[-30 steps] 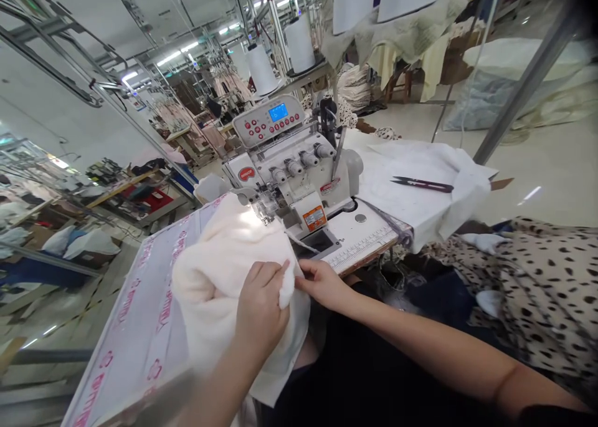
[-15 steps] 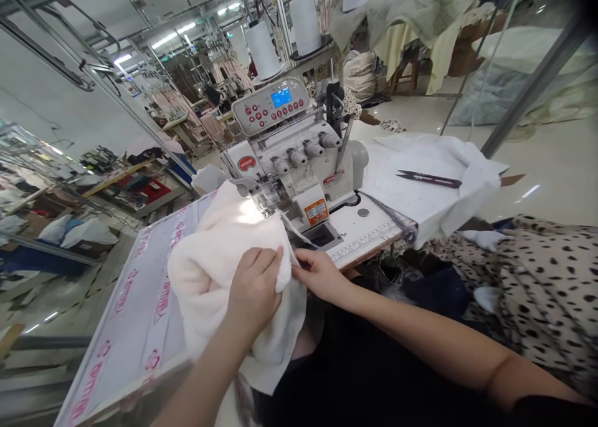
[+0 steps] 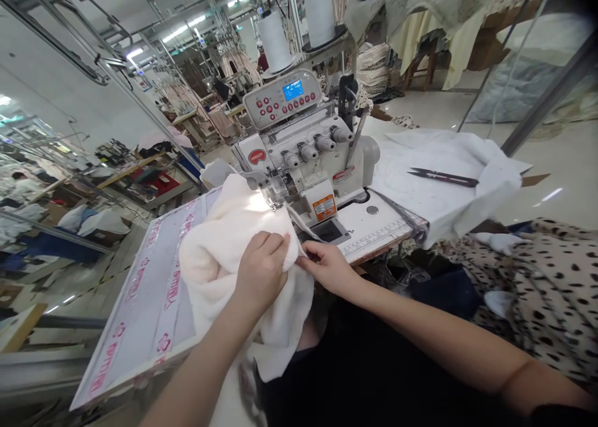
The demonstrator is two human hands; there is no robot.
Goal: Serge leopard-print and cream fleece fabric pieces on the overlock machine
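A cream fleece fabric (image 3: 215, 240) lies bunched at the left front of a white sewing machine (image 3: 313, 159), its upper edge by the lit presser foot. My left hand (image 3: 264, 268) is closed on the fabric near its right edge. Just to the right, my right hand (image 3: 327, 268) pinches the same fabric's edge between thumb and fingers. The lower part of the cloth hangs over the table's front edge toward my lap.
Dark thread snips (image 3: 443, 177) rest on white cloth (image 3: 411, 153) right of the machine. Spotted fabric (image 3: 555, 277) is heaped at the lower right. Thread cones (image 3: 275, 43) stand behind the machine. A plastic-covered tabletop (image 3: 140, 290) extends left.
The whole view has shifted, so the machine and table appear farther right. Both hands keep their hold on the fabric, and its lower corner hangs slightly differently.
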